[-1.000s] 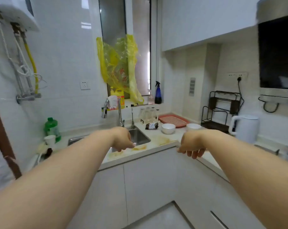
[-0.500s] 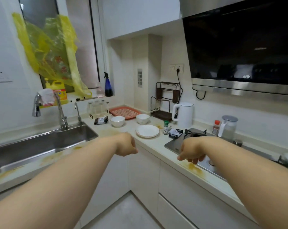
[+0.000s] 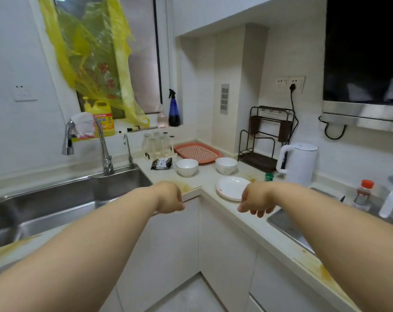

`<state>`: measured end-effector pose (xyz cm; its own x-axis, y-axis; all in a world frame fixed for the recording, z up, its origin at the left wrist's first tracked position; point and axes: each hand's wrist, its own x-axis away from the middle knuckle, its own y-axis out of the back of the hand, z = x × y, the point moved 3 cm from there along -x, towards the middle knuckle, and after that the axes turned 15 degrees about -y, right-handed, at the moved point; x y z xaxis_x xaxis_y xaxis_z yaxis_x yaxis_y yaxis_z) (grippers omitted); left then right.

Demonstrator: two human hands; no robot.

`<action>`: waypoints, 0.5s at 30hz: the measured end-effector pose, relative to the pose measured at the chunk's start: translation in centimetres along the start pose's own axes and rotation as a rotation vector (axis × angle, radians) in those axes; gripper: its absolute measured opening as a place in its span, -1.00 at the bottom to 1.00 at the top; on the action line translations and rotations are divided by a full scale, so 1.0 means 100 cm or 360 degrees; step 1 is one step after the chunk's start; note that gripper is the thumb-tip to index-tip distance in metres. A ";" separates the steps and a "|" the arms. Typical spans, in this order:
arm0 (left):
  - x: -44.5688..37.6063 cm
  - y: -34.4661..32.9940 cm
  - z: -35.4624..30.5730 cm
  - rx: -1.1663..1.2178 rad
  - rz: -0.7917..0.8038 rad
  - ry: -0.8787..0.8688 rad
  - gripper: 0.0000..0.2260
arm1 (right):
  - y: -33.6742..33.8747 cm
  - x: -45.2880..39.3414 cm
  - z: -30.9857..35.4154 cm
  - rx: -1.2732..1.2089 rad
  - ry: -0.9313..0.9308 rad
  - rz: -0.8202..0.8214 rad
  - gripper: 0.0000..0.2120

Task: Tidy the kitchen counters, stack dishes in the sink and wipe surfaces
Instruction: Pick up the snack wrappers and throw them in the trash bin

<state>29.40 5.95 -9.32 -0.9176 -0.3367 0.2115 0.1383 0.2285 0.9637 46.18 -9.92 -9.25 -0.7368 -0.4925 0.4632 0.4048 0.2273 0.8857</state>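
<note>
Head view: both hands, left hand and right hand, hang empty over counter.

White plate w/ red specks; 2 white bowls; red lattice tray; blue spray btl; yellow-stained worktop.

White tiled walls; white base cabinets below both hands. Window far beyond left hand (yellow bag hung over it). Dark hood above right hand. Pale floor beneath. Dim, even light.
</note>
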 end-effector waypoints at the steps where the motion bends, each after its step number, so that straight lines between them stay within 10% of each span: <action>1: -0.011 0.007 0.019 -0.0019 -0.0002 0.0014 -0.68 | 0.010 -0.014 0.016 -0.0009 0.0017 -0.0012 -0.63; 15: -0.195 0.045 0.227 0.0050 -0.0040 0.0206 -0.54 | 0.096 -0.234 0.189 0.0081 0.0247 -0.0127 -0.63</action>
<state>39.44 34.28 -12.82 -0.8645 -0.4574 0.2085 0.1023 0.2461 0.9638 57.06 19.65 -10.92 -0.6714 -0.6335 0.3845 0.3175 0.2230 0.9217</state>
